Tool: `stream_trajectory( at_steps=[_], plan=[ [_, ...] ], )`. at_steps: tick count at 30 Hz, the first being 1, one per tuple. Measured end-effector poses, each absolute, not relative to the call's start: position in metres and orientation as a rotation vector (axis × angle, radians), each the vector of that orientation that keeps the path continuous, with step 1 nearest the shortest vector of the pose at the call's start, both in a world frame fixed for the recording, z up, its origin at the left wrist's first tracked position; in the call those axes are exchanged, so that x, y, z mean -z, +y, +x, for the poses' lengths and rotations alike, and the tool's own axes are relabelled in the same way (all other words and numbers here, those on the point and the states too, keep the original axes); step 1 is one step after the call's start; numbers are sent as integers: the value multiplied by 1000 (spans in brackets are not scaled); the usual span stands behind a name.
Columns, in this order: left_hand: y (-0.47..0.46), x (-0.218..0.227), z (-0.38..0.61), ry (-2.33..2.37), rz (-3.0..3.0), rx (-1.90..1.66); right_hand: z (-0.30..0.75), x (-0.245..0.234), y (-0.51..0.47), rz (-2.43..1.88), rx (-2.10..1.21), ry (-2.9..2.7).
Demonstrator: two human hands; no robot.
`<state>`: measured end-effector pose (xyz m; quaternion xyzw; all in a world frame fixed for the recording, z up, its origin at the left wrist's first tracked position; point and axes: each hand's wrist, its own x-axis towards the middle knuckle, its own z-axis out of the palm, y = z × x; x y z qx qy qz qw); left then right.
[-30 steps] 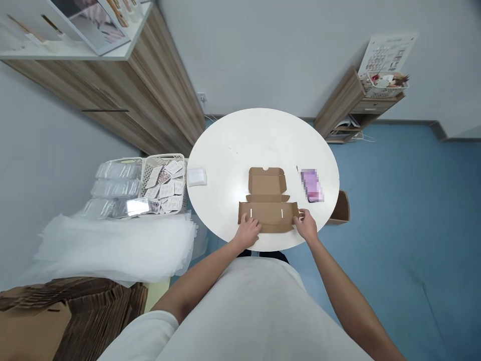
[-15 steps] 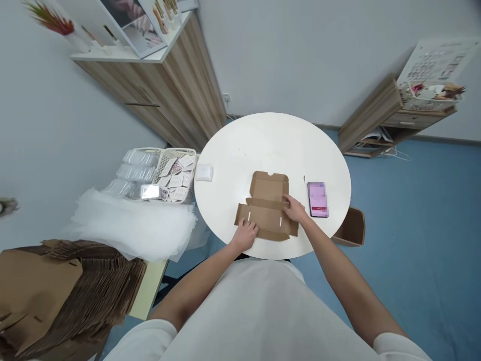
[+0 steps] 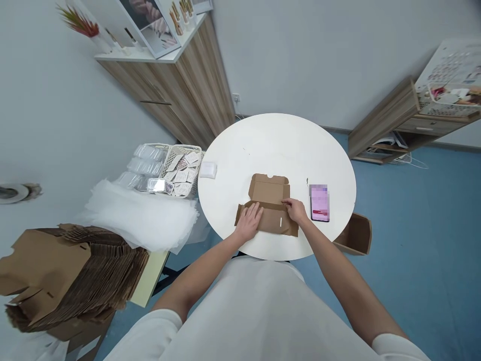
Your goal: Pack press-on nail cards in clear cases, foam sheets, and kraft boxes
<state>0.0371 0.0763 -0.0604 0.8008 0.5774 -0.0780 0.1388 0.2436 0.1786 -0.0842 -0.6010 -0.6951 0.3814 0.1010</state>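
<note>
An unfolded brown cardboard box (image 3: 269, 218) lies on the white round table (image 3: 278, 145), its lid panel spread toward the far side. My left hand (image 3: 249, 222) rests on the left of the near panel, fingers stretched out over the cardboard. At the right end of the crease between the panels, my right hand (image 3: 296, 209) pinches the cardboard edge with thumb and forefinger. One white slot shows in the near panel; my left hand covers the place of the other. A phone (image 3: 319, 203) with a pink screen lies right of my right hand.
A small white stack (image 3: 208, 170) sits at the table's left edge. Beyond it are a basket of cards (image 3: 183, 173), clear plastic cases (image 3: 145, 165), white sheets (image 3: 141, 215) and piled flat cardboard boxes (image 3: 101, 271). An open carton (image 3: 355, 234) stands on the floor at right.
My left hand has slid forward from the box's near edge onto the panel. The near flap, which stuck out toward me, no longer shows there. My right hand has barely moved.
</note>
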Motion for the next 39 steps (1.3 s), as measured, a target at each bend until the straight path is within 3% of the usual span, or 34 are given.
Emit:
stream_trajectory(
  at_steps=[10, 14, 20, 27, 31, 35, 39],
  plan=[
    [97, 65, 40, 1615, 2350, 373, 244, 77, 158, -1730, -988, -2267],
    [97, 66, 39, 1614, 2329, 347, 240, 63, 141, -1818, -653, -2305],
    [97, 67, 39, 1665, 2333, 286, 228, 58, 116, -1425, -535, -2849],
    [96, 62, 39, 1698, 2308, 259, 214, 71, 125, -1441, -427, -2957],
    [78, 55, 22, 1860, 2158, 50, 213, 74, 125, -1460, -395, -2953],
    [46, 62, -10, 2173, 1561, -255, 213, 79, 123, -1507, -411, -2960],
    [30, 80, -28, 1957, 1145, -482, 211, 83, 124, -1544, -440, -2955]
  ],
)
